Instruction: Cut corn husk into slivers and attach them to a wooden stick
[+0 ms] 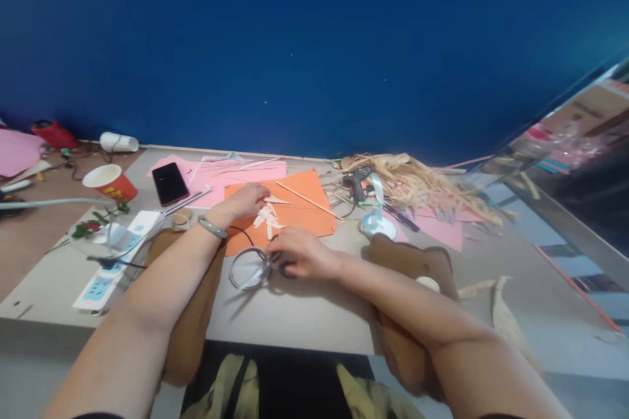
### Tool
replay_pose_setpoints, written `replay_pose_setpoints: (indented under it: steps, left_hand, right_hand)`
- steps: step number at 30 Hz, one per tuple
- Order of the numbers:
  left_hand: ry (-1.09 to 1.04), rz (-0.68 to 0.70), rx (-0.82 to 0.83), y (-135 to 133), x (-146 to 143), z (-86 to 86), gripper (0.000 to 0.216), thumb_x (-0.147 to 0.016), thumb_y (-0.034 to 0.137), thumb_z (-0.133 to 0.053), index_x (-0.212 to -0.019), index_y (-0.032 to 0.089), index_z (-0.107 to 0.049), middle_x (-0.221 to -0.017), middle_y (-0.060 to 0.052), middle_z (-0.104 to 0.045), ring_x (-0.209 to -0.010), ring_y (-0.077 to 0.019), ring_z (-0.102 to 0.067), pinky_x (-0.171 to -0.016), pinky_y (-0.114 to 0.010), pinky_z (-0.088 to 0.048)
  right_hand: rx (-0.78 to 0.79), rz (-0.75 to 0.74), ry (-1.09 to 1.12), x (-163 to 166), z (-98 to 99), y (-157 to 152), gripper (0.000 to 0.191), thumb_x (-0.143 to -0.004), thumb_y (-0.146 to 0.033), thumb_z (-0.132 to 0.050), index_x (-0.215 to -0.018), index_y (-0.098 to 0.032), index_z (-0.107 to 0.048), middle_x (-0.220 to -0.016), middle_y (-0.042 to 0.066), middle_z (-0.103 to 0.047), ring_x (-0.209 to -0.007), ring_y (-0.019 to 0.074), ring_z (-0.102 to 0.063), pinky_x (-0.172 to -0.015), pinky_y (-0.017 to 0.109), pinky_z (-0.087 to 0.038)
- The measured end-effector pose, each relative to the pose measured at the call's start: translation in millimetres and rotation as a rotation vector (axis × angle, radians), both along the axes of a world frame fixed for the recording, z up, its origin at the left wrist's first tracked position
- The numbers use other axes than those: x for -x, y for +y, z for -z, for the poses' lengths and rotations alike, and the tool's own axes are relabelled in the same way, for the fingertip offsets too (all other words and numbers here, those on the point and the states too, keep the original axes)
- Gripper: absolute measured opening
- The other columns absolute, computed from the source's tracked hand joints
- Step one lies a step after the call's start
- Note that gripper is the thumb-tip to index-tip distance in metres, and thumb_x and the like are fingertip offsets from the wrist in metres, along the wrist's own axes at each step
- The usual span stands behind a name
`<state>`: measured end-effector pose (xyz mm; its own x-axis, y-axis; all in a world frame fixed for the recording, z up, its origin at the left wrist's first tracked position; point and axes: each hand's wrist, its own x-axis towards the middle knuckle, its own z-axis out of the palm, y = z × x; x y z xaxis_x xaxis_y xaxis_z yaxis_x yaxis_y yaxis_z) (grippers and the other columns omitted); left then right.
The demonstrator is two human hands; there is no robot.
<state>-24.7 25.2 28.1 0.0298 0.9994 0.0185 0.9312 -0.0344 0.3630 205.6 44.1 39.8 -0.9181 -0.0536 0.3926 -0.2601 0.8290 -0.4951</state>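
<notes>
Left to right: a red cup [109,182] stands upright, a white power strip [96,289] lies aside, likely keeping its sockets out of the way, and a phone [170,183] rests beyond it. The left hand [249,201], fingers bent, reaches over an orange sheet [309,195] that seems to gather the pale strips [268,217]; whether it pinches one, we cannot tell. A grey ring [232,271] sits just beside the right hand [305,253], whose fingers curl around a dark-handled tool [285,270], perhaps scissors. A glue gun [358,183] lies farther right, apparently for easy reach. Count: one cup standing, one power strip, one phone, one ring, one glue gun; the overlapping strips defy counting.
</notes>
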Motion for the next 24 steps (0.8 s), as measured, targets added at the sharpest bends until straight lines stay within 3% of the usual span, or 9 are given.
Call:
replay_pose_setpoints:
  steps: [7,12,16,21,24]
  left_hand:
    - [0.074,0.024,0.014,-1,2,6.7,0.031,-0.077,0.019,-0.045,-0.104,0.015,-0.060,-0.105,-0.011,-0.063,-0.098,-0.0230,-0.056,-0.088,-0.034,-0.042]
    - [0.101,0.027,0.007,-1,2,8.3,0.033,-0.080,0.021,-0.044,-0.109,0.015,-0.059,-0.107,-0.012,-0.062,-0.104,-0.0248,-0.054,-0.093,-0.036,-0.041]
    - [0.069,0.013,0.021,-3,2,5.9,0.033,-0.079,0.020,-0.045,-0.109,0.015,-0.059,-0.108,-0.011,-0.062,-0.105,-0.0237,-0.055,-0.094,-0.036,-0.041]
    - [0.005,0.009,0.017,-4,0,0.6,0.036,-0.078,0.018,-0.044,-0.111,0.015,-0.058,-0.111,-0.010,-0.061,-0.104,-0.0210,-0.055,-0.094,-0.033,-0.041]
    - [-0.037,0.030,-0.015,-5,0,-4.3,0.039,-0.076,0.021,-0.048,-0.113,0.014,-0.057,-0.113,-0.010,-0.059,-0.106,-0.0220,-0.053,-0.096,-0.034,-0.040]
  right_hand:
    - [-0.107,-0.143,-0.104,2,16.4,-17,0.030,-0.079,-0.017,-0.056,-0.109,-0.018,-0.057,-0.092,0.007,-0.065,-0.086,0.0175,-0.052,-0.075,0.030,-0.034]
    - [-0.279,-0.132,-0.036,10,28.2,-21,0.020,-0.085,-0.019,-0.049,-0.103,-0.017,-0.058,-0.080,0.006,-0.062,-0.081,0.0175,-0.050,-0.070,0.031,-0.032]
    - [-0.276,-0.149,0.016,4,10.5,-19,0.020,-0.086,-0.017,-0.046,-0.103,-0.019,-0.058,-0.081,0.005,-0.062,-0.078,0.0160,-0.051,-0.069,0.030,-0.032]
    - [-0.086,-0.236,-0.104,-15,-24.0,-15,0.029,-0.078,-0.014,-0.056,-0.107,-0.018,-0.056,-0.085,0.006,-0.063,-0.080,0.0158,-0.052,-0.074,0.028,-0.035]
    - [-0.039,-0.329,-0.201,-21,-25.7,-16,0.029,-0.076,-0.012,-0.057,-0.103,-0.019,-0.058,-0.079,0.003,-0.064,-0.077,0.0150,-0.051,-0.073,0.027,-0.036]
